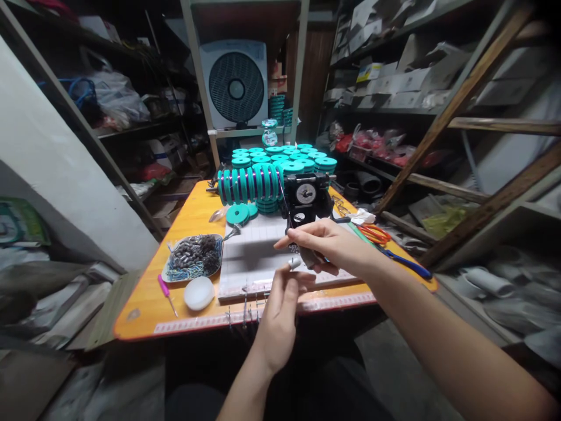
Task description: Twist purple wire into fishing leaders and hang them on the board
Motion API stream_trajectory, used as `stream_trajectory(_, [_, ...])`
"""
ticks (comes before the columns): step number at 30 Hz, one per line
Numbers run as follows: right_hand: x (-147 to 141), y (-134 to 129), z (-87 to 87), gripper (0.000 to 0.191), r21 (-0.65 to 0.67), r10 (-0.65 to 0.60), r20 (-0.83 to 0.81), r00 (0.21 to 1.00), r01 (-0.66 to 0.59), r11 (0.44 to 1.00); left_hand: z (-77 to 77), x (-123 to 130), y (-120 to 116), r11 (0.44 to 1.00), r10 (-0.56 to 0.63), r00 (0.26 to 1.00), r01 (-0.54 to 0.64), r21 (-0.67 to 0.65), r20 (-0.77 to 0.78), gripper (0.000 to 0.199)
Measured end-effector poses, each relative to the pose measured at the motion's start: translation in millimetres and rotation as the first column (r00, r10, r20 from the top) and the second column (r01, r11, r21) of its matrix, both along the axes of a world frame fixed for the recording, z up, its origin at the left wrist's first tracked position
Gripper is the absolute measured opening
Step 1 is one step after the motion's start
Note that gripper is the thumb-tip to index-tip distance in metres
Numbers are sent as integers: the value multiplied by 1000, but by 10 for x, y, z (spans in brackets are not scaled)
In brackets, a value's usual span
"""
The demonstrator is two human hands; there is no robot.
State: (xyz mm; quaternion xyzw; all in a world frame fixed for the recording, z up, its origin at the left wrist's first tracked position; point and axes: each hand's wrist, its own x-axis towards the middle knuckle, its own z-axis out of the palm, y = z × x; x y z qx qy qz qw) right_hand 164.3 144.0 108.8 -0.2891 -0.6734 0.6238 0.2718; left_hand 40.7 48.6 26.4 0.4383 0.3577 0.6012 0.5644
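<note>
My right hand (322, 242) is closed around a small dark object, partly hidden by the fingers, in front of the black winding device (307, 196). Just below it is my left hand (283, 304), its fingers bent and close together near a small silvery piece at the fingertips; what it grips is too small to name. A thin line runs down from the teal spools (249, 184), which sit in a row on a rod left of the device, toward my right hand. Beneath both hands lies a white board (245, 263).
On the yellow table (144, 295) are a tray of metal weights (195, 257), a white round dish (198, 293), a pink screwdriver (164, 286) and blue-handled pliers (407, 264). Stacked teal discs (291, 166) stand behind. A fan (236, 88) and shelves surround the table.
</note>
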Motion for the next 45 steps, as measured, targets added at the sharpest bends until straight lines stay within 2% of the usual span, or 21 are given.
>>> stream_trajectory(3, [34, 2, 21, 38, 62, 4, 75, 997, -9, 998, 169, -26, 134, 997, 38, 997, -34, 65, -66, 23])
stream_trajectory(6, [50, 9, -36, 33, -133, 41, -53, 998, -47, 990, 221, -31, 189, 995, 57, 998, -54, 79, -31, 22])
stream_trajectory(8, [37, 17, -104, 30, -286, 44, -162, 986, -90, 954, 199, -20, 184, 997, 41, 999, -42, 71, 13, 23])
stream_trajectory(10, [-1, 25, -175, 31, -380, 26, -210, 977, -106, 919, 161, 1, 152, 999, 4, 997, -7, 45, 75, 24])
stream_trajectory(14, [-110, 32, -262, 38, -498, -76, -247, 966, -59, 865, 91, 46, 38, 997, -54, 980, 62, -34, 193, 31])
stream_trajectory(17, [-162, 34, -269, 39, -538, -149, -265, 953, -18, 843, 46, 58, -63, 992, -66, 960, 92, -86, 272, 32])
stream_trajectory(21, [-177, 37, -257, 38, -568, -174, -264, 949, -7, 823, -7, 55, -187, 974, -82, 915, 158, -165, 395, 29])
stream_trajectory(25, [-177, 38, -255, 38, -583, -184, -264, 947, -5, 813, -50, 61, -268, 960, -79, 886, 191, -205, 457, 28])
stream_trajectory(29, [-181, 34, -256, 38, -585, -186, -268, 945, -6, 811, -102, 90, -312, 961, -79, 886, 190, -201, 458, 28])
stream_trajectory(33, [-184, 28, -260, 39, -578, -187, -268, 945, -3, 816, -163, 120, -348, 964, -53, 916, 151, -220, 397, 30])
stream_trajectory(38, [-177, 40, -287, 38, -553, -172, -268, 948, -6, 833, -214, 119, -359, 969, -19, 953, 92, -228, 304, 31])
stream_trajectory(45, [-125, 61, -351, 37, -435, -111, -245, 963, -7, 900, -239, 69, -367, 961, 15, 900, 107, -254, 436, 30])
